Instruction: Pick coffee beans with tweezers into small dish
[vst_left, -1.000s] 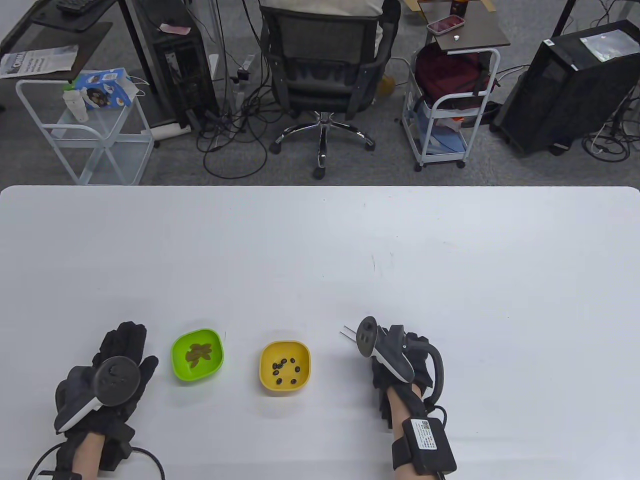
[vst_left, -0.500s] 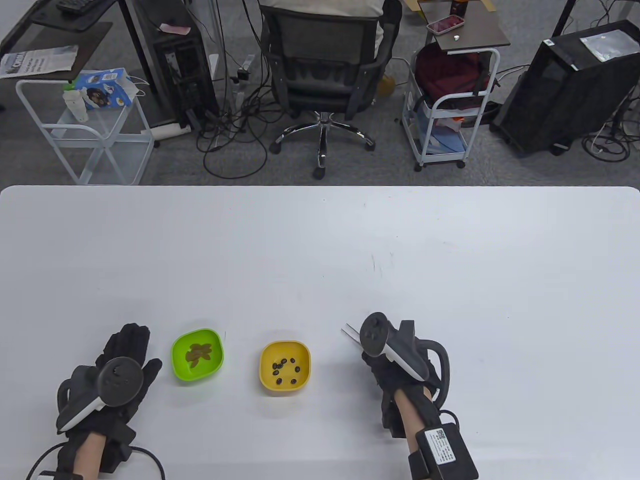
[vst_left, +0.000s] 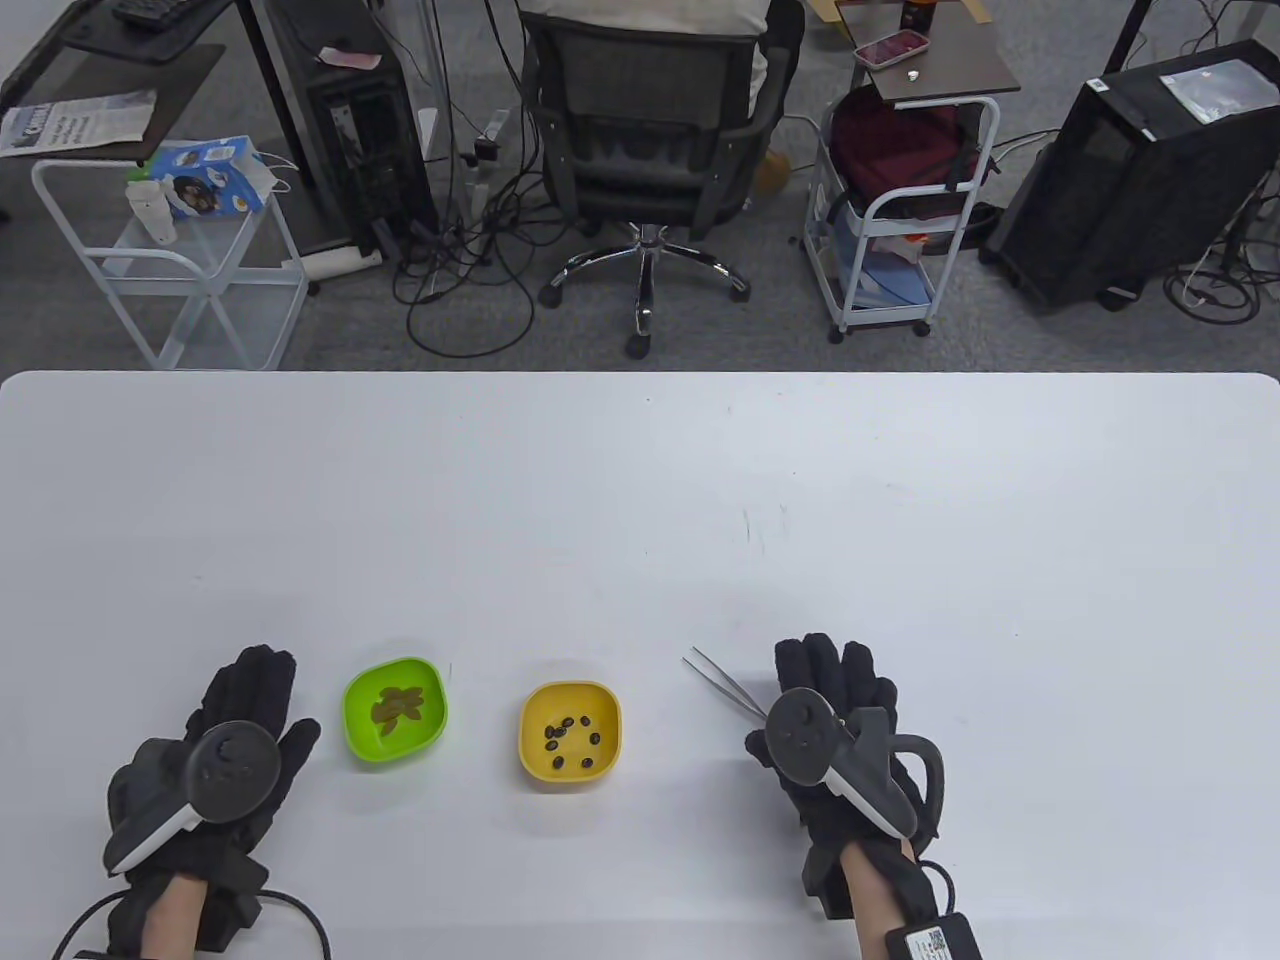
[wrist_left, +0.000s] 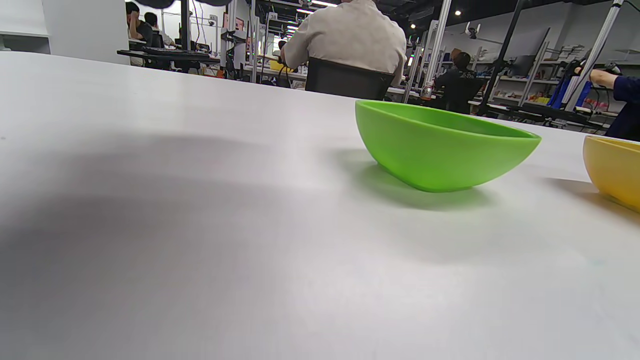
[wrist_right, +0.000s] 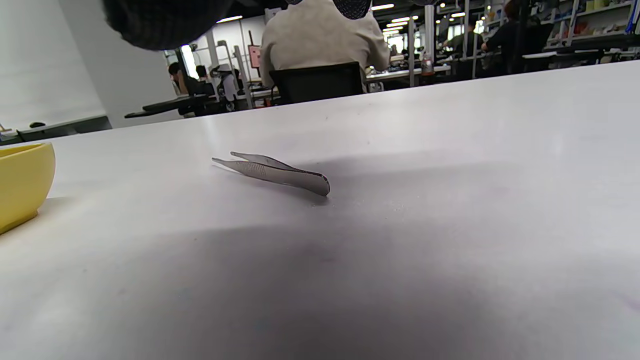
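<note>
Tweezers (vst_left: 722, 683) lie loose on the desk (vst_left: 640, 480), at ten o'clock from the flat, released right hand (vst_left: 835, 720). Left hand (vst_left: 225, 740) rests spread and empty, leaving yellow dish (vst_left: 570, 735) and green dish (vst_left: 395, 710), both holding coffee beans (vst_left: 572, 742), easily reachable.

Bare table (vst_left: 640, 500) beyond two bowls (vst_left: 570, 735), seemingly.

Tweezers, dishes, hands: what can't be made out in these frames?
- Tweezers: table view, rear end hidden behind the right hand's tracker.
- Green dish: left wrist view, contents hidden by its wall; table view, brown pieces too small to identify.
- Left hand: absent from its wrist view.
</note>
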